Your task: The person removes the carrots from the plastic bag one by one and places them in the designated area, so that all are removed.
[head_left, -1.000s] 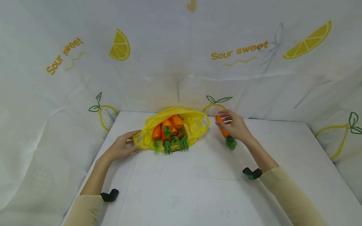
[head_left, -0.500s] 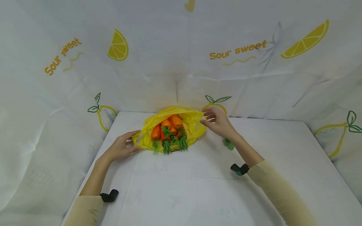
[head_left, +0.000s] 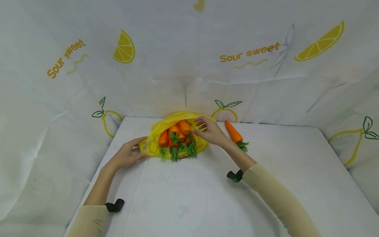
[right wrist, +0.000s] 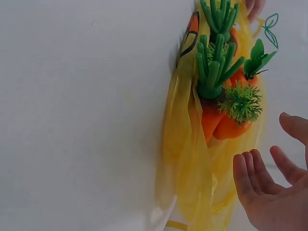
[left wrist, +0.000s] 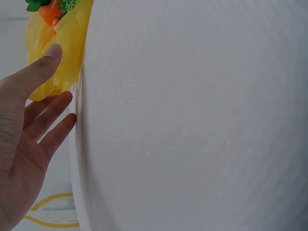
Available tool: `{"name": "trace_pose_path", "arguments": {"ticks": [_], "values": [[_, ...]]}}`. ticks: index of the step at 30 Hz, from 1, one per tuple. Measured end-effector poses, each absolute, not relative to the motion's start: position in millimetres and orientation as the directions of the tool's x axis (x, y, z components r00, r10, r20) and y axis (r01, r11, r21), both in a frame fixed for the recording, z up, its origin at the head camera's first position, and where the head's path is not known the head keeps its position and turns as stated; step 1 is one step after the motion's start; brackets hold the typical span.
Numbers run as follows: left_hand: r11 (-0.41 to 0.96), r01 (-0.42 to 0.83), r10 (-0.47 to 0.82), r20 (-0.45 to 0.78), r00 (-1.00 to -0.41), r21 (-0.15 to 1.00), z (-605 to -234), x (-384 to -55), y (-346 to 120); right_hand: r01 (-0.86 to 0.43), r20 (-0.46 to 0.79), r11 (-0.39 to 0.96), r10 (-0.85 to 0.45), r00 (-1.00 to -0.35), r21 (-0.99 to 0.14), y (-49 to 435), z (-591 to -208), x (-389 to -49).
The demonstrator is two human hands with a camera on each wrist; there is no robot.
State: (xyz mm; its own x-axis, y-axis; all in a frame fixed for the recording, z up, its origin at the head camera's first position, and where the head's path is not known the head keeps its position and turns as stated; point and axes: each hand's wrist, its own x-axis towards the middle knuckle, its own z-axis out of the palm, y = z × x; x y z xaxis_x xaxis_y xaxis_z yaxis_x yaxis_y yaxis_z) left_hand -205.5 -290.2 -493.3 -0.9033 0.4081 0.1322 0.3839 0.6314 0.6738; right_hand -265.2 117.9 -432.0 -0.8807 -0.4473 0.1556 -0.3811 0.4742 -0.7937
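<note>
A yellow plastic bag [head_left: 204,143] lies with its mouth toward me, several orange toy carrots [head_left: 163,139] with green tops inside it. My left hand [head_left: 128,154] rests at the bag's left handle, fingers loosely bent. In the left wrist view the thumb [left wrist: 54,51] lies over the yellow film and the other fingertips reach the bag's edge. My right hand [head_left: 211,132] hovers at the right side of the bag's mouth. The right wrist view has this hand [right wrist: 274,192] with fingers relaxed and apart, holding nothing, close to the carrots' green tops [right wrist: 211,72].
One loose carrot [head_left: 234,132] lies on the white table [head_left: 183,200], right of the bag and beyond my right wrist. A white cloth wall [head_left: 177,59] printed with lemons rises behind the table's far edge.
My right hand has let go of the loose carrot, leaving it on the table, and moved left to the bag's mouth. The left hand has stayed at the handle.
</note>
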Motion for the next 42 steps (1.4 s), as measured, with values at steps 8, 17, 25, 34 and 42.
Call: {"name": "trace_pose_path", "arguments": {"ticks": [8,17,25,34,42], "values": [[0.640,0.375,0.397,0.130,-0.909,0.670,-491.6,-205.7,-286.8,-0.355,0.124,0.488,-0.444,-0.888,-0.797,100.3,-445.4,-273.6],[0.653,0.345,0.381,0.101,-0.919,0.675,-493.3,-206.4,-287.0,-0.308,0.070,0.524,-0.425,-0.903,-0.794,85.4,-453.0,-279.6],[0.647,0.361,0.386,0.119,-0.915,0.672,-495.3,-206.0,-288.4,-0.305,0.080,0.535,-0.403,-0.912,-0.788,79.9,-461.3,-281.5],[0.641,0.361,0.391,0.117,-0.913,0.677,-494.3,-205.9,-287.8,-0.250,0.053,0.531,-0.358,-0.932,-0.810,78.3,-462.7,-282.6],[0.645,0.368,0.394,0.122,-0.911,0.670,-493.9,-205.3,-286.7,-0.212,0.021,0.478,-0.375,-0.927,-0.852,86.9,-463.0,-283.6]]}}
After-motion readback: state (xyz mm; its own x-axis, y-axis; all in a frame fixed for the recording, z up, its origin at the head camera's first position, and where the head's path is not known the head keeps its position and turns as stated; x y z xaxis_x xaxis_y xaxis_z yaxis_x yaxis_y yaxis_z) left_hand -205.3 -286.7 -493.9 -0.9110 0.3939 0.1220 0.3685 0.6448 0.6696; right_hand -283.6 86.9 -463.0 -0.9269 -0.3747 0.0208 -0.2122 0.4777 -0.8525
